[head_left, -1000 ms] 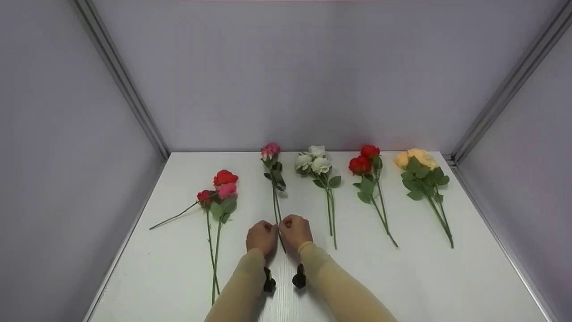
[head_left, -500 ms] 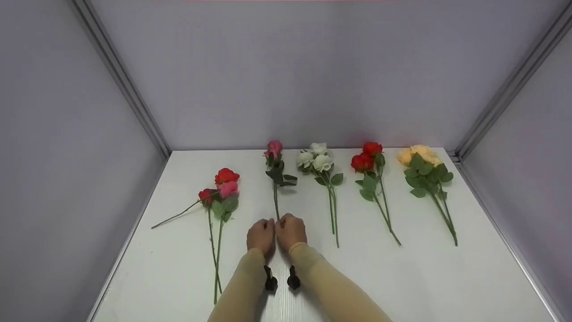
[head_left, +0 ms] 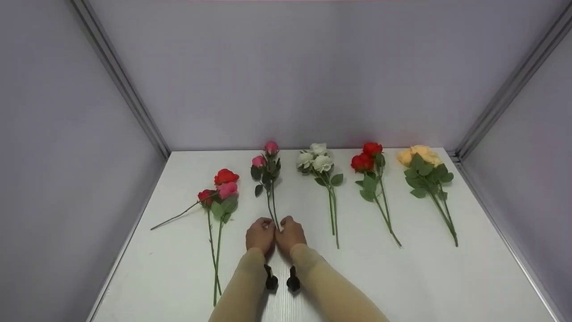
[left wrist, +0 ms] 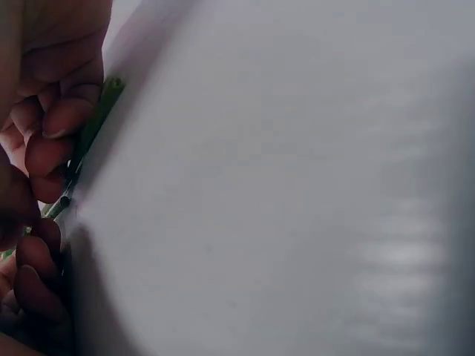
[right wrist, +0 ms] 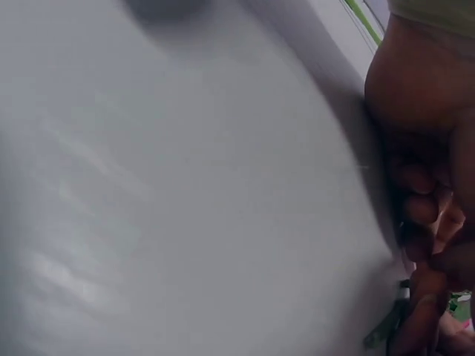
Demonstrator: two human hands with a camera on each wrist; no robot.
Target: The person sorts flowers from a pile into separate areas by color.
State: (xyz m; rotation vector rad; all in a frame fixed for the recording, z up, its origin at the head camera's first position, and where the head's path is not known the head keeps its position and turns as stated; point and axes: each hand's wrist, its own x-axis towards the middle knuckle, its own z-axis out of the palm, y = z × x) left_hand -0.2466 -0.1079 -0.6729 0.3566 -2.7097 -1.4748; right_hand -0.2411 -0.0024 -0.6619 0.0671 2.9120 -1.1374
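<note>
Two pink roses with dark green leaves lie at the back of the white table, their heads slightly apart and their stems converging toward me. Both my hands meet at the lower stems in the head view. The left hand pinches with curled fingers from the left side. Close against it, the right hand grips from the right. In the left wrist view, cut green stem ends poke out beside the curled fingers. The right wrist view also has a stem end below the fingers; most of the stems there are hidden.
Left of my hands lie red and pink roses, one stem crossing the others. To the right are white roses, red roses and pale orange roses. Grey walls enclose the table at the back and sides.
The two pink rose heads, overlapping before, are now spread apart, one lower and to the left. Their leaves have turned. My right hand has shifted slightly left, closer to the left hand.
</note>
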